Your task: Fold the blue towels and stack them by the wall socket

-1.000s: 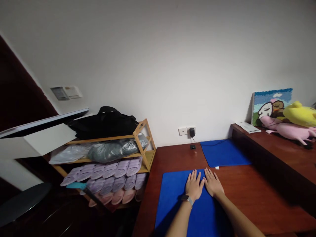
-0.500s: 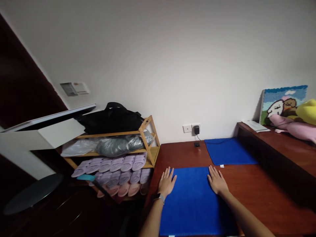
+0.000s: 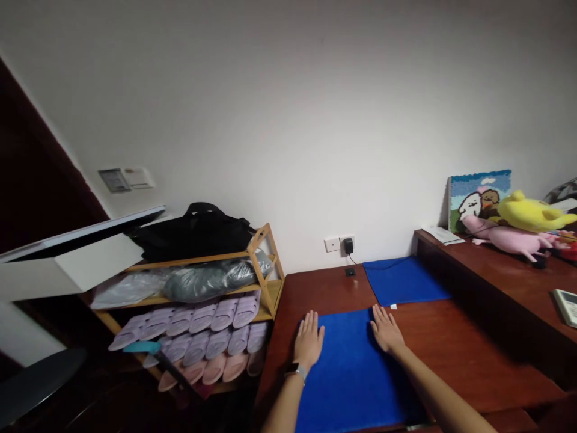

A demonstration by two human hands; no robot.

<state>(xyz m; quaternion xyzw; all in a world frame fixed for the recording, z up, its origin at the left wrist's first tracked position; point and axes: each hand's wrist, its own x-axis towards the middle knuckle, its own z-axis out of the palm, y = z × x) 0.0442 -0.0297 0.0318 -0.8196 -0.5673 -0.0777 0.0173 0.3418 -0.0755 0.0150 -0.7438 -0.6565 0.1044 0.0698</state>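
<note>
A blue cloth (image 3: pixel 349 367) lies spread flat on the reddish-brown wooden desk (image 3: pixel 451 349). My left hand (image 3: pixel 309 341), with a watch (image 3: pixel 294 370) on its wrist, rests flat at the cloth's far left corner, fingers stretched out. At the far right corner lies my right hand (image 3: pixel 386 329), palm down, its fingers extended too. Neither hand grips anything. Behind the right hand is a second blue cloth (image 3: pixel 406 281), flat near the wall, with a small white tag at its front edge.
A wooden rack (image 3: pixel 265 294) to the left holds slippers (image 3: pixel 225 313), plastic-wrapped items and a black bag (image 3: pixel 198 231). An adapter (image 3: pixel 348 245) is plugged into the wall. Plush toys (image 3: pixel 509 234) and a dog picture (image 3: pixel 480 195) occupy the raised ledge at right.
The view has turned slightly right and up, so more of the right-hand ledge shows. Both hands stay at the cloth's far corners; the left hand's fingers look closer together.
</note>
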